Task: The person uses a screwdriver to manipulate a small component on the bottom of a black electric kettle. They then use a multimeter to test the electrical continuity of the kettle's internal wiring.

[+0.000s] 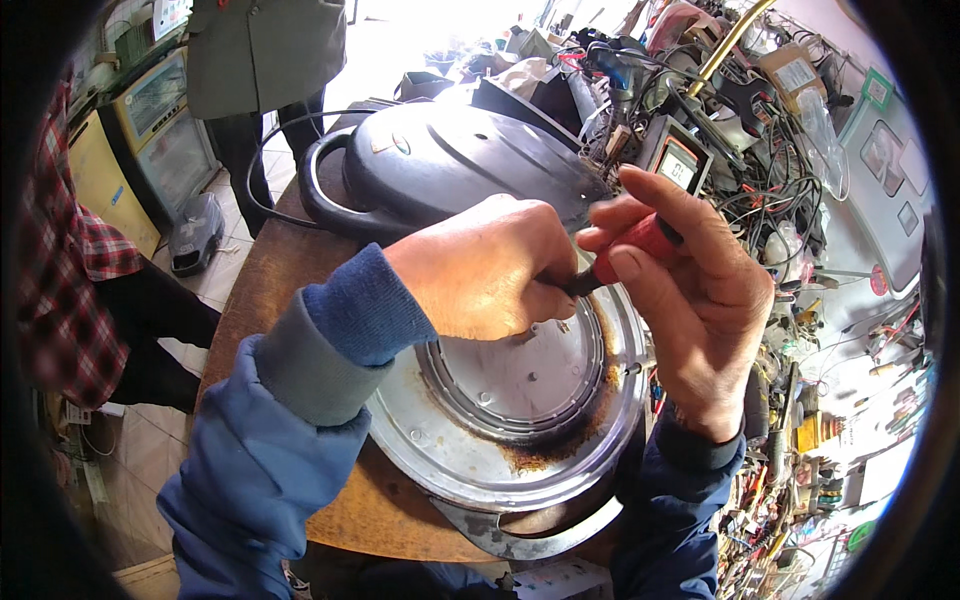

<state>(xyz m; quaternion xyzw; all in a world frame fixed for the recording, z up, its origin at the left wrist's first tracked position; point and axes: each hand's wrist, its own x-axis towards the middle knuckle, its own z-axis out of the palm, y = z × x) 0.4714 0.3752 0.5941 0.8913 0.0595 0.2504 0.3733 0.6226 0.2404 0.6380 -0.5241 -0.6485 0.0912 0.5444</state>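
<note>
My left hand point(490, 270), in a blue sleeve, is closed around a dark piece at the front end of a red-handled tool; exactly what it pinches is hidden. My right hand point(700, 290) grips the tool's red handle point(643, 250) between thumb and fingers. Both hands are above a round metal appliance base point(537, 448), which has a concentric ring, brown burnt staining and a dark handle at the front. Behind the hands a black oval appliance cover point(450, 150) with a loop handle lies on the wooden table point(250, 340), with a cable beside it.
A meter with a lit display point(678, 163) sits among tangled cables, tools and parts point(760, 180) along the right and back. At the left stand two people, one in a plaid shirt point(80, 280), one in a grey jacket point(260, 55), beside cabinets point(160, 110) on a tiled floor.
</note>
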